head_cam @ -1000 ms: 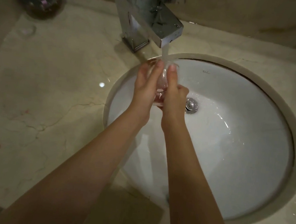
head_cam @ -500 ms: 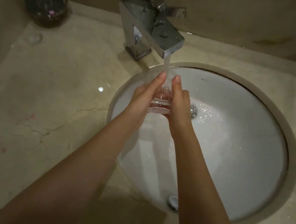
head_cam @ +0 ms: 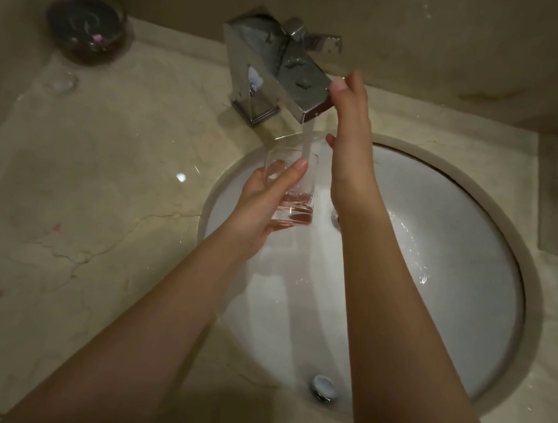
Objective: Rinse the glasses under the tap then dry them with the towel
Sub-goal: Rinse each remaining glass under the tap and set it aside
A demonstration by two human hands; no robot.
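Square chrome tap [head_cam: 278, 73] overhangs the white oval basin [head_cam: 435, 279] rim, crowding my right hand [head_cam: 351, 132] from the left. My left hand [head_cam: 264, 203] holds the clear tumbler [head_cam: 290, 188] beneath the spout. Open bowl to the right. Beige marble counter [head_cam: 98, 209] free leftward; dark round dish [head_cam: 85, 29] in far corner.

two bare forearms, no sleeves; left hand [head_cam: 265, 199] and right hand [head_cam: 350, 139] ungloved.

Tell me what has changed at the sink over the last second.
The right hand let go of the glass and rose toward the tap, its fingers straight beside the spout. The left hand now holds the glass alone. Unchanged: water runs from the tap into the glass over the sink, and the dark bowl sits on the counter.
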